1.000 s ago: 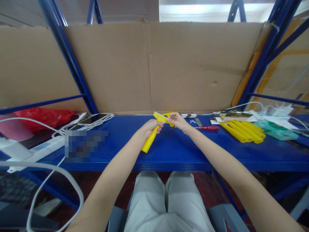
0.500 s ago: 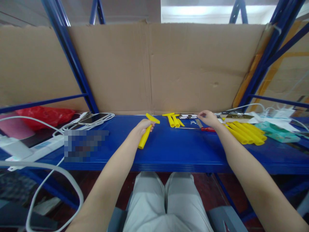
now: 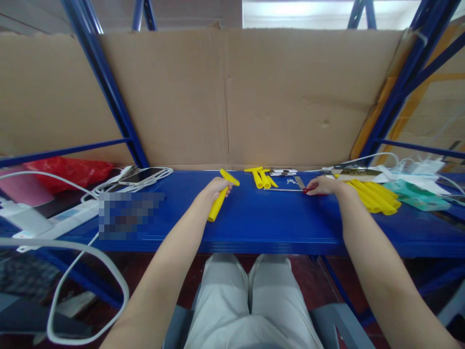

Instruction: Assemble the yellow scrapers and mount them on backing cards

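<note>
My left hand [image 3: 219,187] is closed around a yellow T-shaped handle [image 3: 217,207], its crosspiece tilted up above my fingers. On the right, my right hand [image 3: 320,185] has its fingers closed on the red grip of a screwdriver [image 3: 285,190], whose long thin shaft lies along the bench pointing left. Just behind the shaft are a flat metal blade [image 3: 300,182] and a scatter of small screws [image 3: 291,182]. More yellow T-shaped pieces [image 3: 258,179] lie left of these. Beside my right wrist rests a pile of yellow tubes [image 3: 379,198].
At the left of the blue bench [image 3: 254,218] lie a phone [image 3: 143,176], white cables, a power strip [image 3: 69,220] and a red bag [image 3: 69,169]. Far right are a green plastic packet [image 3: 416,196] and papers. A cardboard sheet [image 3: 174,102] stands behind.
My right hand has come down and slightly toward me, from above the small parts onto the red screwdriver grip. The left hand keeps its hold almost unmoved.
</note>
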Available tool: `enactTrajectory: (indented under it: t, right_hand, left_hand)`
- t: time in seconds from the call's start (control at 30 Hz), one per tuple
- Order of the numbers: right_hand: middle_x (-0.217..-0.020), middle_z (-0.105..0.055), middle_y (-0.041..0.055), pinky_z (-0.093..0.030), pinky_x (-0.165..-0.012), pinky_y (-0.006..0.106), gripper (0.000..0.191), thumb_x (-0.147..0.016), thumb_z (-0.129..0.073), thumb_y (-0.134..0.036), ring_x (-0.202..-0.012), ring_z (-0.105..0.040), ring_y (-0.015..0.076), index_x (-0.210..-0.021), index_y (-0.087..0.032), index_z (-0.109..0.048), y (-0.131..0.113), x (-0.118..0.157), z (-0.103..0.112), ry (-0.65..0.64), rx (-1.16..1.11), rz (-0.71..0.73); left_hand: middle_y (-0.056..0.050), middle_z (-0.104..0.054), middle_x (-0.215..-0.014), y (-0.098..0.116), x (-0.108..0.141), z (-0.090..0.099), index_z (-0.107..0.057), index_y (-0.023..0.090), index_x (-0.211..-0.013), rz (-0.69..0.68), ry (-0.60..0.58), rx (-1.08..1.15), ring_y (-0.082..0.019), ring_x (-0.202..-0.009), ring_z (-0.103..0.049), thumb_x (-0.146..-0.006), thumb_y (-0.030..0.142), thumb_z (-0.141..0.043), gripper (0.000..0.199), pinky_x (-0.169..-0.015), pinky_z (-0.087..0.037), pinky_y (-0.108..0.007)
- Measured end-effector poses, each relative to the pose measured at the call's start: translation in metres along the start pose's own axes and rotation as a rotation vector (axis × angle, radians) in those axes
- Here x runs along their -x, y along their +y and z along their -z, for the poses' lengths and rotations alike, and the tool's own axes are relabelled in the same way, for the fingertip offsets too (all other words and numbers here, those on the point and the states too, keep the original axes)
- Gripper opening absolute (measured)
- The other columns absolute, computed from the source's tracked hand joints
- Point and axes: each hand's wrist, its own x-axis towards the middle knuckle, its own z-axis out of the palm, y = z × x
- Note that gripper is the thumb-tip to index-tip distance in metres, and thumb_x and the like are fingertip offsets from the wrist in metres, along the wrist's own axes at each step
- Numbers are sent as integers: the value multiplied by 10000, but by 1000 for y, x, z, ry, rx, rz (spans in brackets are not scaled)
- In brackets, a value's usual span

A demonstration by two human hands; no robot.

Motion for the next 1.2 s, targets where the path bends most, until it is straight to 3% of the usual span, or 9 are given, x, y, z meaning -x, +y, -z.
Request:
enactTrajectory:
  t: [0.6,0.97,1.2]
  right_hand:
    - [-701,-701,18,-477,-593,286,287,-499,-753,-456,-664,-633,200,-670,-235,-686,-1,-3,-9,26,-139,174]
    - [-716,-675,10,-492,-719,325,313,-467,-757,-417,-730,-621,198,-682,-212,-657,-24,-4,-14,48,-328,216]
    - [-775,-689,30,-489,-771,346,280,-551,-713,-417,-778,-630,204,-706,-198,-635,-47,-6,-18,175,-414,316]
  left_hand:
    - [43,-454,-421,1,0,-5,-491,134,-610,-15,-39,5,-60,-333,-387,-805,45,-528,218,-377,-301,-203]
    - [38,-463,-415,-1,-1,-6,-487,137,-575,-25,-54,9,-56,-315,-376,-775,41,-555,232,-353,-297,-200]
    - [37,-468,-417,-4,-2,-8,-508,133,-569,-46,-77,-13,-61,-321,-384,-757,52,-568,213,-360,-316,-206]
